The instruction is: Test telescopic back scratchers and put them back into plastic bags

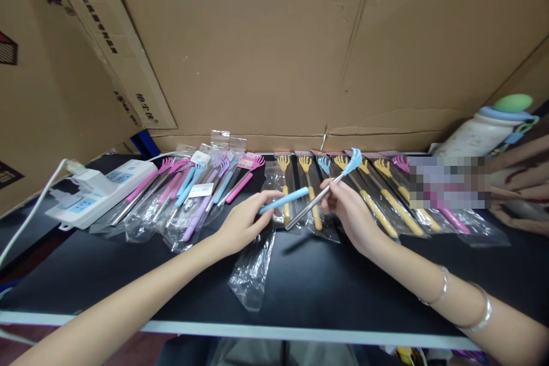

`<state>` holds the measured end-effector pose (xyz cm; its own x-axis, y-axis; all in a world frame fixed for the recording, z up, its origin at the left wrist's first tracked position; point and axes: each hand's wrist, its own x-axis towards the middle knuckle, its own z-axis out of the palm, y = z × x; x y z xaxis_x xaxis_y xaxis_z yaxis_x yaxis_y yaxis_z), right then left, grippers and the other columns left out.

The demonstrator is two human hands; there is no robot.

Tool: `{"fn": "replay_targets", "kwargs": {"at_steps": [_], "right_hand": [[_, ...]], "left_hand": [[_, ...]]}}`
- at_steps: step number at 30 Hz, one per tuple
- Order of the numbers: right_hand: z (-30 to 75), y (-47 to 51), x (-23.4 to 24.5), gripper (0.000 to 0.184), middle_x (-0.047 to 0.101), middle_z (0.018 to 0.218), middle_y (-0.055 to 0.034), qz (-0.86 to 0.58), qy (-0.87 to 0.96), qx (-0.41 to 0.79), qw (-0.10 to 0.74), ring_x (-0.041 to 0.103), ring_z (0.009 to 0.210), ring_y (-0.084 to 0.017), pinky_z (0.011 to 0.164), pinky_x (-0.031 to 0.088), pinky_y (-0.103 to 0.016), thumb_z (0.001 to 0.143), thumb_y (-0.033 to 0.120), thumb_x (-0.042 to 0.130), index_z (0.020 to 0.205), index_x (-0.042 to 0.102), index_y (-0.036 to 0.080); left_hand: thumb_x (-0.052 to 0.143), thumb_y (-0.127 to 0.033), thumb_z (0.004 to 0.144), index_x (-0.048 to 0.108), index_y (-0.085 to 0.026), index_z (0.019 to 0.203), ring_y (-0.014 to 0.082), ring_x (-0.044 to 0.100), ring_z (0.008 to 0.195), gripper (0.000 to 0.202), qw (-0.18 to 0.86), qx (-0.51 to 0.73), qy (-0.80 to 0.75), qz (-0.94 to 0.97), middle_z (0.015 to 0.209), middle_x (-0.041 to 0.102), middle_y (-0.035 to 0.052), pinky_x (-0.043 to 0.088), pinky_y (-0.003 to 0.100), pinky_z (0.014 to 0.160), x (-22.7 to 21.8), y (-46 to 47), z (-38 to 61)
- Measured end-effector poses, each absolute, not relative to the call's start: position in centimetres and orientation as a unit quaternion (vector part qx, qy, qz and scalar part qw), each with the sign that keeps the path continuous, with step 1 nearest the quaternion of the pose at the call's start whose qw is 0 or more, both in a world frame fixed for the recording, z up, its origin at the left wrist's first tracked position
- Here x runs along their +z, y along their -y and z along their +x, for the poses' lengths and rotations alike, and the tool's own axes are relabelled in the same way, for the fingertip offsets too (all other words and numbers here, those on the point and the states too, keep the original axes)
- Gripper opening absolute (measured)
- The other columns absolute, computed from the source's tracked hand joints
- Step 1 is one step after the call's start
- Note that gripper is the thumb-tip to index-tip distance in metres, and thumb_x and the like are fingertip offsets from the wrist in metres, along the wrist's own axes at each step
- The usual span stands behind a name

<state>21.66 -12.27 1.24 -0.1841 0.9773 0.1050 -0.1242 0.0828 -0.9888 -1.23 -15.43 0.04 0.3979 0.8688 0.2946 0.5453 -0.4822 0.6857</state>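
Note:
My left hand pinches the blue handle of a telescopic back scratcher. My right hand grips its metal shaft, and the blue claw head points up and to the right. Both hands hover just above the black table. An empty clear plastic sleeve lies under my left hand. Behind the hands lies a row of bagged yellow scratchers.
A pile of bagged pink, blue and purple scratchers lies at the left, beside a white power strip with a cable. Cardboard walls close off the back. A bottle with a green lid stands at the far right, near another person's fingers.

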Motion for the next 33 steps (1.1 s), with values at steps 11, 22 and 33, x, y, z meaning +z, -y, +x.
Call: {"fn": "replay_targets", "kwargs": {"at_steps": [11,22,33], "right_hand": [[22.8,10.2,1.6,0.027,0.043,0.06,0.0068,-0.373,0.423,0.606,0.561,0.039,0.052,-0.007,0.053,0.04,-0.021,0.067,0.035,0.072,0.073,0.051,0.02],[23.4,9.5,1.9,0.017,0.051,0.07,0.0028,-0.366,0.462,0.647,0.483,0.049,0.06,-0.013,0.058,0.041,-0.027,0.071,0.033,0.051,0.081,0.042,0.022],[22.7,11.2,2.4,0.032,0.043,0.068,0.0047,-0.332,0.588,0.652,0.345,0.042,0.054,-0.009,0.047,0.039,-0.023,0.085,0.051,0.049,0.077,0.039,0.022]], "left_hand": [[0.048,-0.037,0.088,0.055,-0.019,0.108,0.0163,0.056,0.085,0.027,0.337,0.422,-0.453,0.709,0.094,0.061,0.0032,0.046,0.028,0.077,0.3,14.6,-1.4],[0.038,-0.042,0.091,0.05,-0.02,0.099,0.0185,0.059,0.092,0.027,0.436,0.414,-0.462,0.652,0.09,0.065,0.0041,0.045,0.033,0.082,-0.1,14.1,-1.4],[0.051,-0.039,0.087,0.058,-0.018,0.098,0.0178,0.058,0.089,0.025,0.425,0.367,-0.435,0.704,0.094,0.061,0.004,0.047,0.032,0.085,-0.2,14.7,-1.2]]}}
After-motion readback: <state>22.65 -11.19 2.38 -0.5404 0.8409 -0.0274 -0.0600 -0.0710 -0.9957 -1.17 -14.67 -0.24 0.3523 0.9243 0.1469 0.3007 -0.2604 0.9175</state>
